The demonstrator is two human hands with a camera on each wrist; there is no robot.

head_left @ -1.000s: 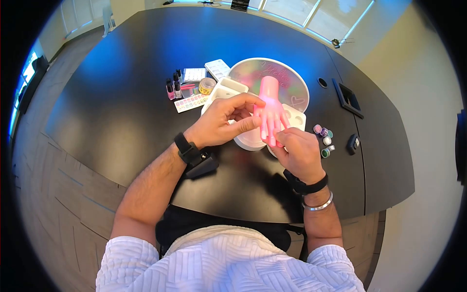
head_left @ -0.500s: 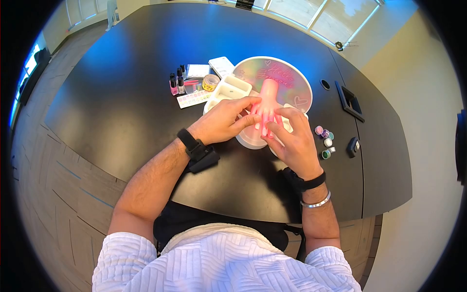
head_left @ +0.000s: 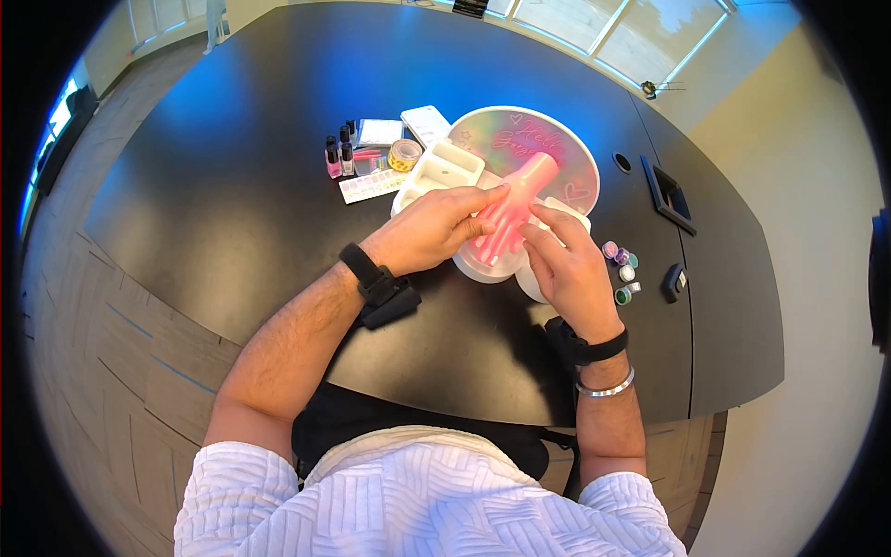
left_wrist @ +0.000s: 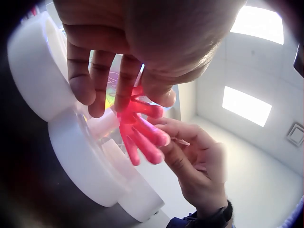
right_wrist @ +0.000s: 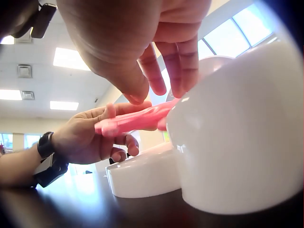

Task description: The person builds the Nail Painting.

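In the head view a pink model hand [head_left: 529, 186] lies tilted over a white compartment case [head_left: 480, 270], its wrist end pointing up and right. The left hand [head_left: 429, 227] grips its left side between thumb and fingers. Beside its right edge is the right hand [head_left: 577, 278], fingers loosely bent and not closed round it. The left wrist view shows the pink fingers [left_wrist: 147, 137] spread below the left hand [left_wrist: 142, 42], the right hand [left_wrist: 197, 166] close to their tips. From the right wrist, the right hand [right_wrist: 128, 42] hovers at the model hand [right_wrist: 137, 118]; contact is hard to tell.
Behind stands the case's round iridescent lid [head_left: 577, 153]. Left of the case are nail polish bottles [head_left: 333, 160], a yellow tape roll [head_left: 405, 155] and a sticker strip [head_left: 371, 186]. Small glitter jars [head_left: 627, 273] and a black device [head_left: 676, 281] lie to the right.
The model hand has turned, its wrist end swinging right and its fingers left. The right hand has let go of the pink fingertips and moved up and right, while the left keeps hold.
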